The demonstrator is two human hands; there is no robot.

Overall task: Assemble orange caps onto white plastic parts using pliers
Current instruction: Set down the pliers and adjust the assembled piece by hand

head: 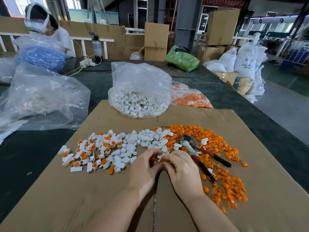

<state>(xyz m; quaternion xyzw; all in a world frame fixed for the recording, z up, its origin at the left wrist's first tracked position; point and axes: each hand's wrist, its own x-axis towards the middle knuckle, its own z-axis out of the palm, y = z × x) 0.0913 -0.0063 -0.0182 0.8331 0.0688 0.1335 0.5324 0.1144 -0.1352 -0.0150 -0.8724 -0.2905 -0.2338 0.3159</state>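
Orange cap (pixel 160 160) pinched between left hand (pixel 145 168) and right hand (pixel 181 171).

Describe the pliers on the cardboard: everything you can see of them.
The pliers lie flat on the cardboard sheet, untouched, just right of the right hand. Metal head points up-left toward the white parts; the two handles splay down-right, red near the joint, black at the ends. A pale, worn wrapping seems to cover one handle near the joint. They rest on and among the loose orange caps, and a white part lies against the head.
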